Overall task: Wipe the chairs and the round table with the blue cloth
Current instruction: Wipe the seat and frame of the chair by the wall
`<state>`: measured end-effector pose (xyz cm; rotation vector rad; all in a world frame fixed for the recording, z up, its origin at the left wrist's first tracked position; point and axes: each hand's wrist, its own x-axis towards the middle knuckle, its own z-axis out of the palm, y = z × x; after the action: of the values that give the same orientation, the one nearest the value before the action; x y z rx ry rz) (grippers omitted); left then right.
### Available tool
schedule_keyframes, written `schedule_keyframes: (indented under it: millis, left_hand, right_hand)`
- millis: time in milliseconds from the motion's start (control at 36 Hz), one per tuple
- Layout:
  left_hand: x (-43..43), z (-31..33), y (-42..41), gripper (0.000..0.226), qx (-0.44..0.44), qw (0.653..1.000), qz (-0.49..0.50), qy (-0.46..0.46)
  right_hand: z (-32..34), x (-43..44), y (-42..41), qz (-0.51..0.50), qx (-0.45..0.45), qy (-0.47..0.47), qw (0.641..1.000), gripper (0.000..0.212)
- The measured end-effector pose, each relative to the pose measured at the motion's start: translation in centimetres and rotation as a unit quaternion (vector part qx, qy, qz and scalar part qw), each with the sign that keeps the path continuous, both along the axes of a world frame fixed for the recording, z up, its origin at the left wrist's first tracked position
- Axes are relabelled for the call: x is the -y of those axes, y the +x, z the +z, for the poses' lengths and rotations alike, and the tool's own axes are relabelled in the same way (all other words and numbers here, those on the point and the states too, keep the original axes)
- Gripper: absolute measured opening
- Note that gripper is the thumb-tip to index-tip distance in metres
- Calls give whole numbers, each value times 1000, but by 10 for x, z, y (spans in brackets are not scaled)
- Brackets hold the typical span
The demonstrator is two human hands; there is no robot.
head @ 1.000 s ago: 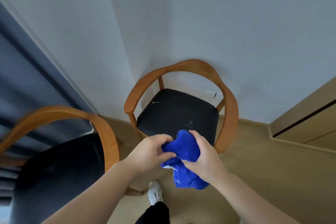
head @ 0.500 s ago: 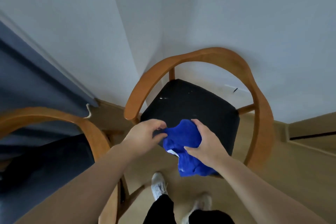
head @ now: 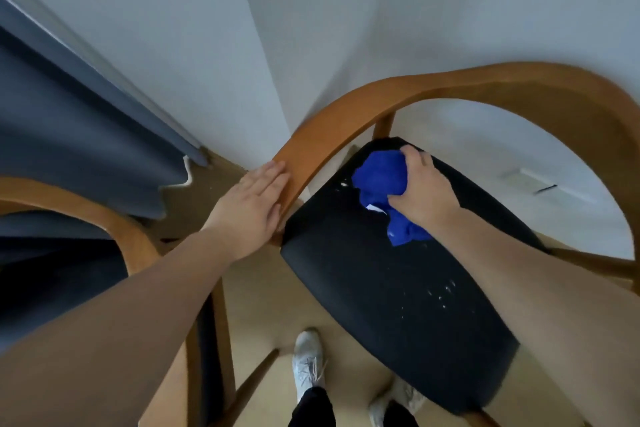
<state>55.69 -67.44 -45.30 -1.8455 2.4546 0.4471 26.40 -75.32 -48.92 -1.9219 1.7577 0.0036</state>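
Blue cloth (head: 379,180) is down on the black seat (head: 374,315) of the corner chair now, no longer held up between both my hands as it was half a second ago. Going from the left: the second chair (head: 114,229) by the grey curtain (head: 69,121) sits at the edge of view, with neither hand on it. My left hand (head: 249,208) has let go of the cloth and lies flat, fingers straight, on the end of the wooden armrest (head: 311,146), steadying the chair. Beside it, the cloth is bunched at the seat's far left corner, next to a white smear there. My right hand (head: 420,184) alone grips it, fingers curled round the wad and pressing it into the upholstery. Further right and nearer me, a scatter of white specks (head: 441,295) lies on the seat. I judge the wiping of this seat has only just begun. The wooden frame, the other chair and the round table, which is out of view, remain.
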Motion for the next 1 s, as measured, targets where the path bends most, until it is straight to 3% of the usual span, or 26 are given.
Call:
schedule_keyframes:
  millis: [139, 222, 278, 361, 528, 667, 861, 1000]
  left_hand:
    - [0, -21, 3, 55, -56, 998, 1, -16]
    - [4, -28, 2, 52, -69, 997, 3, -35]
    - [1, -29, -9, 50, -66, 996, 45, -40]
    - [-4, -28, -27, 48, -51, 992, 97, -54]
    - [-3, -31, -25, 47, -10, 994, 95, -52]
    - [-1, -34, -25, 47, -6, 995, 90, -51]
    - [-1, -33, -28, 48, -11, 995, 87, -55]
    - [-1, -36, -26, 49, -23, 994, 85, -60]
  right_hand:
    - [-51, 29, 9, 77, -87, -46, 992, 84]
    - [-95, 16, 18, 88, -158, 79, 980, 93]
    - [-118, -6, 23, 71, -173, 136, 973, 110]
    - [-137, -26, 23, 45, -159, 95, 982, 119]
    - [-141, -13, 20, 42, -131, 44, 989, 87]
    - [-132, -2, 10, 45, -104, 16, 993, 77]
    - [-117, 54, -12, 68, -147, -76, 984, 79]
    - [-138, 71, -6, 76, -168, -2, 983, 94]
